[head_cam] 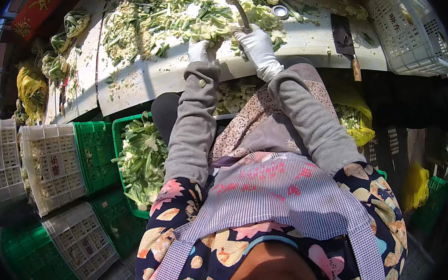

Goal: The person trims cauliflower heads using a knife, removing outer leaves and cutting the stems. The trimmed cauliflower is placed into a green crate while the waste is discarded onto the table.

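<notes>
Both hands wear white gloves and are held over the near edge of a white table [145,77]. In my right hand [255,48] is a knife with a dark curved blade [239,11], pointing up and to the left. My left hand [203,51] grips a piece of cauliflower [207,31] with pale green stems, just left of the right hand. Part of that piece blends into the trimmings behind it. A heap of cauliflower leaves, stems and crumbs [127,29] spreads over the table beyond and to the left.
Cauliflower heads [55,66] lie at the left. A green crate of leaves [117,138] stands beside my left knee, near white crates [51,168]. Another white crate [403,40] is at the upper right. A wooden-handled cleaver [341,34] overhangs the table edge; a round metal-rimmed object [280,11] lies nearby.
</notes>
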Demonstrator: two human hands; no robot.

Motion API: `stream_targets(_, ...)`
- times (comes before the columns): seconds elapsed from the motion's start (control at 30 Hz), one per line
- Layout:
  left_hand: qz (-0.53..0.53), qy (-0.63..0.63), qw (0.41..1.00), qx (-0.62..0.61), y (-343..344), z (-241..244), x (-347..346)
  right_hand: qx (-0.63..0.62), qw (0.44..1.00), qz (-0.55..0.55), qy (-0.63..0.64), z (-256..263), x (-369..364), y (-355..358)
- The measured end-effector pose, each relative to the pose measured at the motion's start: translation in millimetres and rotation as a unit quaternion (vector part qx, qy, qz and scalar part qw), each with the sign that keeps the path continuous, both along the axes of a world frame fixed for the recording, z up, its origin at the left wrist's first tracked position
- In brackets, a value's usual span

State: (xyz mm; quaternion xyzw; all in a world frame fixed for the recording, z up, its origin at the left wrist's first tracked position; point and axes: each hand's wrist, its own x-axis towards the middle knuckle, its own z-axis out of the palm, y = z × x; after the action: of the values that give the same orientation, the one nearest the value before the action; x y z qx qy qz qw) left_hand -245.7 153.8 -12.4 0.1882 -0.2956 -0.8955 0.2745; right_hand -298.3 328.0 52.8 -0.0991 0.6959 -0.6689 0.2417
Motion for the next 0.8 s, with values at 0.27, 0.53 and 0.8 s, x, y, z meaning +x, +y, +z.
stream_targets(0.27,0.133,-0.187,0.969,0.085,31.2,8.5,23.7,0.22,0.943,0.042,0.245,-62.7,63.8,-7.3)
stream_targets(0.53,0.066,-0.064,0.99,0.106,48.1,15.8,72.1,0.279,0.932,0.056,0.226,-81.9,37.8,-23.2)
stream_targets(0.8,0.122,-0.278,0.912,-0.275,-101.1,26.5,359.9,0.246,0.937,-0.086,0.231,-69.2,-59.8,26.3)
